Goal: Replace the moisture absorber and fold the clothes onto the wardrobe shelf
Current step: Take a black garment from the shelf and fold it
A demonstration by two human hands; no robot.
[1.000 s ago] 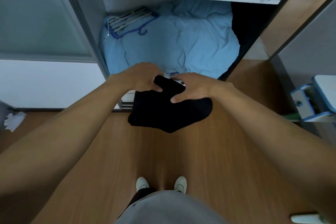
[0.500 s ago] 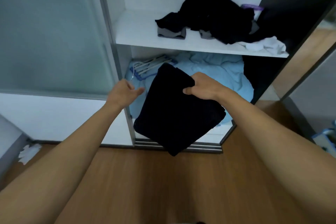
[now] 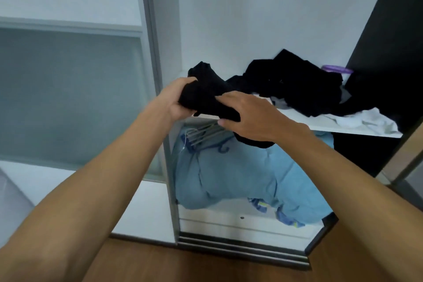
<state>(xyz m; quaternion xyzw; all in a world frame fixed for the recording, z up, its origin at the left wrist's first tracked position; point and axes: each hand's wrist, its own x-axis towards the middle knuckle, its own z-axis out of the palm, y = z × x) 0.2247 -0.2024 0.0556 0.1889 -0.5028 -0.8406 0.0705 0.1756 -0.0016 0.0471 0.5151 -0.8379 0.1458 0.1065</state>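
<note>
At 6 o'clock, nearest, runs the smooth brown wood-grain floor (image 3: pixel 206 268). Above it, in the lower compartment, lies a puffy pale blue quilt (image 3: pixel 240 171), soft and creased. A bundle of thin grey and blue hangers (image 3: pixel 203 135) rests on its far side at about 11 o'clock.

Both bare forearms reach up to mid-view. A second ago the folded black garment (image 3: pixel 206 96) hung low over the floor, and half a second ago the right hand alone carried it. Now it is up at shelf height and both hands have it. The left hand (image 3: pixel 174 101) grips its left end, fingers curled tight round the cloth. The right hand (image 3: pixel 249 119), at 3 o'clock of the left, lies across the top with fingers fairly flat and the thumb under the near edge, pinching the fabric. The cloth is thick, matt and limp, and bunches where it is squeezed. It sits over the front edge of the flat white wardrobe shelf (image 3: pixel 343 128), at the left end; I cannot tell whether it rests there. I judge this piece is about to be set down.

Further back, at 2 o'clock, a heap of unfolded black clothes (image 3: pixel 297 84) still awaits folding, with a crumpled white garment (image 3: pixel 366 119) at its 4 o'clock. Behind, at 1 o'clock, a half-hidden purple-lidded container (image 3: pixel 336 70) is possibly the absorber
</note>
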